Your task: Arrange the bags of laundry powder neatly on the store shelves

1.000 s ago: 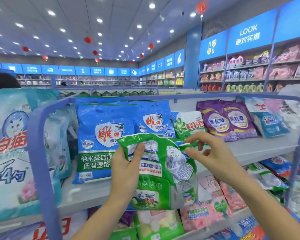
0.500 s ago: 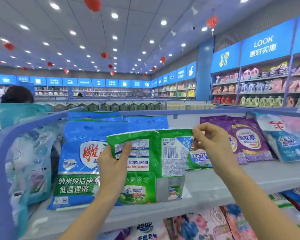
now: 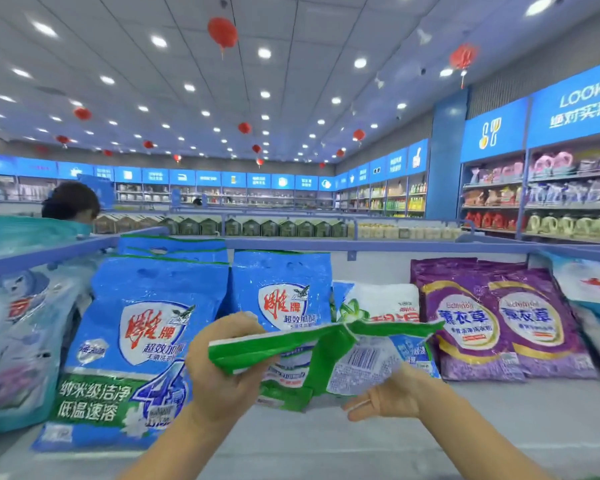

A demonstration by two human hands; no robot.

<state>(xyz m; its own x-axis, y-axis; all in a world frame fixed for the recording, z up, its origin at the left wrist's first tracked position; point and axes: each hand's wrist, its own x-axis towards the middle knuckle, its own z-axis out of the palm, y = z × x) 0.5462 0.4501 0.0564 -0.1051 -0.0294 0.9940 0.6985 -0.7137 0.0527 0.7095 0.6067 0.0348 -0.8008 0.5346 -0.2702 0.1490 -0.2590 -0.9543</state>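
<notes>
Head view: the green bag point(image 3: 323, 355) hides most of the right hand point(image 3: 390, 393). Only its fingers point(image 3: 361, 407) show, reaching leftward under the bag's right part, so I cannot tell whether that hand pinches the bag or merely props it. The print on the bag is crumpled and too blurred to read. Pale blue bags point(image 3: 21, 341) at the shelf's left edge and another bag point(image 3: 596, 299) at its right edge are cut off by the frame.

The shelf point(image 3: 326, 445) is pale grey, with a blue rail point(image 3: 361, 244) along its back. Standing against that back are two blue bags point(image 3: 136, 341), a white bag point(image 3: 378, 301) partly behind the green one, and purple bags point(image 3: 499, 323) toward the right. Beyond lie a bright shop with red lanterns point(image 3: 222, 31) under the ceiling, wall shelving point(image 3: 551, 202) at right, and a person's head point(image 3: 70, 202) past the left end.

The green bag is held above the middle of the shelf, near its front edge. Its long axis runs left to right and its folded top edge tips toward the camera. The left hand point(image 3: 222, 372) grips its left end, thumb over the top and fingers curled beneath.
</notes>
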